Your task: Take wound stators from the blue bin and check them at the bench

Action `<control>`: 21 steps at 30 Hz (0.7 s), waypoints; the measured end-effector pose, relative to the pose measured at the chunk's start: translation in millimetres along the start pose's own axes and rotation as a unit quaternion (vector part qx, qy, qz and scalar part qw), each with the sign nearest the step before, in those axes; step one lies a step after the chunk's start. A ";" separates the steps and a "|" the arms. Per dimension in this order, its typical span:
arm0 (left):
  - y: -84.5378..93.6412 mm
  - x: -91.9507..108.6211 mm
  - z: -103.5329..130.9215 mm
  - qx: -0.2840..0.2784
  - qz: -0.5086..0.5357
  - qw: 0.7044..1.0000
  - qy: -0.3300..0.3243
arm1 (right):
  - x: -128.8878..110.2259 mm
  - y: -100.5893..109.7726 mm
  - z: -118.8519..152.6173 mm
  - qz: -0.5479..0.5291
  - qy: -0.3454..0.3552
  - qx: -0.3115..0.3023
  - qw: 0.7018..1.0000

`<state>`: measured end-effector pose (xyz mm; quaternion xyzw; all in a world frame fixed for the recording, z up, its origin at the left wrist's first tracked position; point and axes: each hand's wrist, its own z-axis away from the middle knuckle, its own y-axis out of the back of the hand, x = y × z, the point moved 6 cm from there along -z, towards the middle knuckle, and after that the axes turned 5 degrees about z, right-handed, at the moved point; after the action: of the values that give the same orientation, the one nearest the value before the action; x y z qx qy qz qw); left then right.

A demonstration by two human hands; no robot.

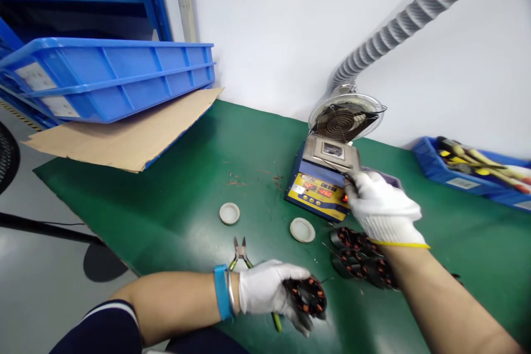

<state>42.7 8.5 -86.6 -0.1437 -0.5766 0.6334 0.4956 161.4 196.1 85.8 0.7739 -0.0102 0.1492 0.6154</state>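
The gloved left hand [271,287] grips a round black-and-copper wound stator [309,297] low over the green bench [174,199], its flat face turned up toward the camera; being round, it shows no clear long axis. The gloved right hand [379,204] pinches a thin wire [334,166] lying across the metal pot of the solder station [321,180]. More stators [359,257] lie beneath the right wrist. Cutters [240,251], two white caps [229,213] and a fume duct [346,116] stand nearby.

Green bench [174,199] w/ solder pot [321,185], two white caps [229,213], cutters [240,251], stators [360,257], cardboard [124,135], tool tray [468,177].
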 end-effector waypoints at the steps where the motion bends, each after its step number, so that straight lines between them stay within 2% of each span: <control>1: -0.5 0.3 0.2 0.003 0.000 1.000 0.001 | -4.2 1.3 -2.1 0.003 -0.002 -0.006 1.000; 5: -1.4 2.3 0.7 0.021 -0.004 1.000 -0.006 | -20.2 3.5 -14.8 0.010 0.002 -0.034 0.999; 12: -1.5 0.8 -1.8 0.010 -0.001 1.000 -0.007 | -3.9 1.9 -8.3 0.011 -0.076 -0.054 0.996; 18: -6.1 5.0 3.6 0.016 0.013 1.000 -0.009 | -20.9 0.0 -13.9 0.003 -0.062 -0.054 0.997; 21: -5.4 5.2 4.6 0.036 0.010 0.999 -0.007 | -20.4 -0.9 -13.7 0.008 -0.079 -0.064 0.995</control>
<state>39.3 9.1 -78.5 -0.1270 -0.5557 0.6596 0.4898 139.0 206.0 82.6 0.7420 -0.0748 0.0918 0.6599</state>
